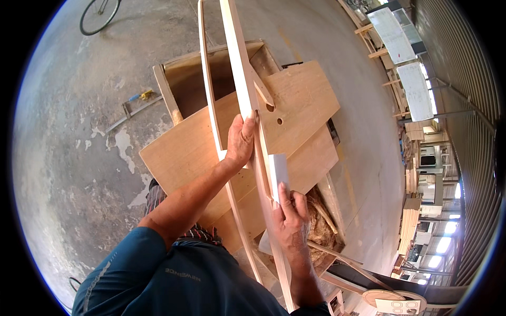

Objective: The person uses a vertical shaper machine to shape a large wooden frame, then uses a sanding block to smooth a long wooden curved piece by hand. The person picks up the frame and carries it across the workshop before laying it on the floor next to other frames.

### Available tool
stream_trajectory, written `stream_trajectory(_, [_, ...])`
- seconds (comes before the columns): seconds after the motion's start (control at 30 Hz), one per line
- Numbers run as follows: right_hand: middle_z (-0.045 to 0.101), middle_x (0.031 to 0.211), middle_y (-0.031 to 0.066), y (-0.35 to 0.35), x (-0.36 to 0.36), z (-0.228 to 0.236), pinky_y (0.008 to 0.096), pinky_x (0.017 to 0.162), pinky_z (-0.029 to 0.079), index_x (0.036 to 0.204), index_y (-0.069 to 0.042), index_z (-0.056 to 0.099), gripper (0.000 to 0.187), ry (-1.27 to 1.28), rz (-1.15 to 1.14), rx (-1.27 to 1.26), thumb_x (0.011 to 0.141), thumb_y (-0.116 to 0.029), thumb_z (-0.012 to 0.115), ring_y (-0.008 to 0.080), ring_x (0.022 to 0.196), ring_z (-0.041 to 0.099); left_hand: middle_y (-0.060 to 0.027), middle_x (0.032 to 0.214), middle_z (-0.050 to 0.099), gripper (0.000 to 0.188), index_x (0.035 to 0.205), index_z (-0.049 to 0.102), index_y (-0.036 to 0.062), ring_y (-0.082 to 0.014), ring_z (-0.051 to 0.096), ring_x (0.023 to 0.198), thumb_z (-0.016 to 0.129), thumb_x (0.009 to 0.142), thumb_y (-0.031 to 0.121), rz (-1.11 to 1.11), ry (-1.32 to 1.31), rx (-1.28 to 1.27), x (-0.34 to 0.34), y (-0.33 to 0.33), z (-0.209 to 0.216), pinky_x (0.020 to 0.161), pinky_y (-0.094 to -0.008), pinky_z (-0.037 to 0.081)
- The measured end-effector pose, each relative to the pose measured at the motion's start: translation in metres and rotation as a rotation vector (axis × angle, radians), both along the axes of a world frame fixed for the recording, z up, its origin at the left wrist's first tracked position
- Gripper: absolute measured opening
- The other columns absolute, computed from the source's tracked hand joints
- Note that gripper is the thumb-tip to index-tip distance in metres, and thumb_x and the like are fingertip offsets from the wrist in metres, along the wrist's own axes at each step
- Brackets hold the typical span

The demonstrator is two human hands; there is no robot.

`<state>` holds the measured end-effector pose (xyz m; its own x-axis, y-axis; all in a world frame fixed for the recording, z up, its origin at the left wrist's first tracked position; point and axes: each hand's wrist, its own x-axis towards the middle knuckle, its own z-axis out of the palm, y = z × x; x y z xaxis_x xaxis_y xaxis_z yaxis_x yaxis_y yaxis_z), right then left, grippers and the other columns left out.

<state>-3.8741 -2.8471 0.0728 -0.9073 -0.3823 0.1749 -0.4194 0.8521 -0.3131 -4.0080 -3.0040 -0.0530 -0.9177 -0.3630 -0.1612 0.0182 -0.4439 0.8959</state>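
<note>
Pale wood ran between both hands: the left hand (241, 141) clasped the long curved frame piece (238, 63) from its side, fingers wrapped on its edge, while the right hand (290, 217) pinched a white sanding block (278, 171) against it just below. Plywood sheets (300, 100) lay beneath; the frame's far end was cut off.

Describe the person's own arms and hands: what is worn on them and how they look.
Both the left hand and the right hand are bare: no gloves, and no rings or watch that I can make out. Both forearms are uncovered. The left arm comes out of a short blue sleeve that ends at about the elbow; the shirt bears small pale lettering on the chest. The right sleeve is barely in view.
</note>
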Motion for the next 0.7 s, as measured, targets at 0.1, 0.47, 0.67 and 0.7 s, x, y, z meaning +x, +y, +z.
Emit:
stream_trajectory(0.1, [0.053,0.095,0.0190,0.007,0.006,-0.011,0.0424,0.069,0.050,0.129,-0.006,0.054,0.051,0.070,0.037,0.059,0.079,-0.001,0.063,0.0360,0.086,0.058,-0.0054,0.086,0.056,0.056,0.098,0.053,0.0003,-0.0139,0.050,0.083,0.044,0.096,0.056,0.026,0.012,0.025,0.001,0.005,0.009,0.079,-0.0305,0.044])
stream_trajectory(0.47, [0.049,0.090,0.0157,0.007,0.000,-0.009,0.0360,0.064,0.049,0.128,0.000,0.056,0.047,0.065,0.082,0.038,0.081,0.003,0.058,0.0292,0.077,0.056,-0.0038,0.084,0.055,0.051,0.096,0.053,0.0003,-0.0127,0.049,0.082,0.046,0.097,0.051,0.022,0.018,0.013,0.001,0.005,0.007,0.077,-0.0295,0.044])
stream_trajectory(0.67, [0.050,0.090,0.0150,-0.015,-0.027,-0.003,0.0360,0.066,0.049,0.129,0.000,0.056,0.047,-0.008,0.090,0.009,0.082,0.003,0.058,0.0273,0.078,0.056,-0.0044,0.085,0.055,0.053,0.096,0.053,0.0006,-0.0132,0.049,0.083,0.047,0.095,0.054,0.007,0.002,0.080,0.002,-0.005,0.005,0.077,-0.0299,0.044])
stream_trajectory(0.7, [0.050,0.090,0.0150,0.003,-0.007,-0.009,0.0361,0.066,0.049,0.129,0.000,0.056,0.047,0.046,0.102,-0.014,0.082,0.003,0.058,0.0273,0.078,0.056,-0.0044,0.085,0.055,0.053,0.096,0.053,0.0006,-0.0133,0.049,0.082,0.047,0.095,0.054,0.004,0.030,0.103,-0.001,0.003,0.002,0.077,-0.0300,0.044])
